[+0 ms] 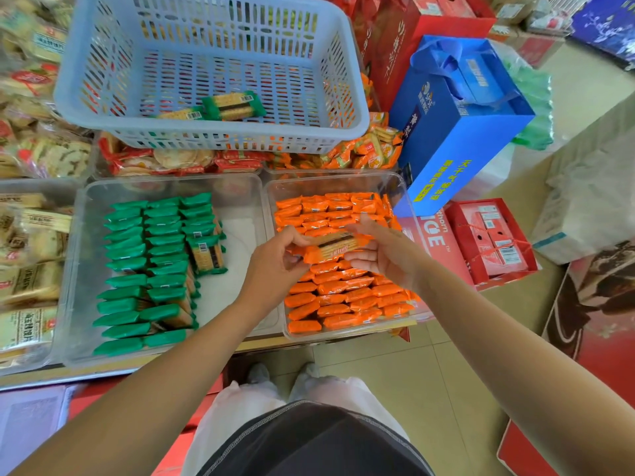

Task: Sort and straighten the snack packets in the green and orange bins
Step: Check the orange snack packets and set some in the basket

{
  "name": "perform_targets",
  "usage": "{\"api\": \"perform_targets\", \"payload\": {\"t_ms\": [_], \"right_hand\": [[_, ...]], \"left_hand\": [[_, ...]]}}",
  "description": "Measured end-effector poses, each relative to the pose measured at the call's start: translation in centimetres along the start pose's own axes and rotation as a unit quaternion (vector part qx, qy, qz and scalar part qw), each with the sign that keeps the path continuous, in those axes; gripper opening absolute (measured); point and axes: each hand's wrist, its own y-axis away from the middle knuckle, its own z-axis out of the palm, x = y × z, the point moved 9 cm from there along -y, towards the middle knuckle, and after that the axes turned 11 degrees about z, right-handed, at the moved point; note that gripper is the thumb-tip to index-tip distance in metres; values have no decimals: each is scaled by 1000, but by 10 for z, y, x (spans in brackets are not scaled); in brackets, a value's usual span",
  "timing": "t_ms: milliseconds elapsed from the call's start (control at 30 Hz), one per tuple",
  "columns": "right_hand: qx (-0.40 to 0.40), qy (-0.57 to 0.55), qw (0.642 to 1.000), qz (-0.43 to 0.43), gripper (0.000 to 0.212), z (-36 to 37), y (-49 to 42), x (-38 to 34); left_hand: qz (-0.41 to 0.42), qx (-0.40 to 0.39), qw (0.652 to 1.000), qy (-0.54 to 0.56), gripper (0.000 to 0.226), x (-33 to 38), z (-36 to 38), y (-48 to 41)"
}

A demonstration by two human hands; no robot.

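- Your left hand point(275, 261) and right hand point(376, 250) both grip a small stack of orange packets point(331, 249). The left fingers curl round its near end, and the right thumb and fingers clamp the far end.
- The stack hangs between your palms, lifted clear of the rows just beneath them in the orange bin point(343, 335).
- You seem to be squaring up a handful before seating it, so this is the straightening step on the orange side.
- Under your hands the rows run fairly even. Those nearest your wrists slant a little, and the gap under the stack looks like its slot.
- Next, I judge, you should lower the stack flat, ends lined up with the neighbouring rows, and let go only once it sits level.
- Well to the left of your left hand, the green bin point(79, 269) holds green packets point(151, 262) in rows. One flat packet point(206, 254) lies face up against them and probably needs turning on edge.
- Beyond both hands, the pale basket point(103, 46) holds two loose green packets point(230, 106). These likely belong in the green bin afterwards.
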Motion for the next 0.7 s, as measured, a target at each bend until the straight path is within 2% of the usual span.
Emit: {"api": "perform_targets", "payload": {"t_ms": [67,133,233,300,367,500,700], "right_hand": [[0,1,999,-35,33,4,-1,-8],[51,34,994,-89,40,2,-3,-17],[124,159,960,-193,33,10,1,-35],[137,241,929,-245,24,26,3,-39],[145,310,899,-272,23,42,2,-37],[176,397,833,-343,28,62,-2,-30],[142,479,784,-367,32,83,-22,-18]], "left_hand": [[6,0,998,-56,26,1,-3,-1],[3,-22,989,-146,36,-8,-4,-1],[52,-115,945,-301,60,-29,3,10],[53,-188,908,-370,72,-50,11,26],[53,-219,882,-414,76,-66,16,40],[69,-213,879,-421,73,-74,17,44],[74,-207,899,-378,72,-77,17,45]]}}
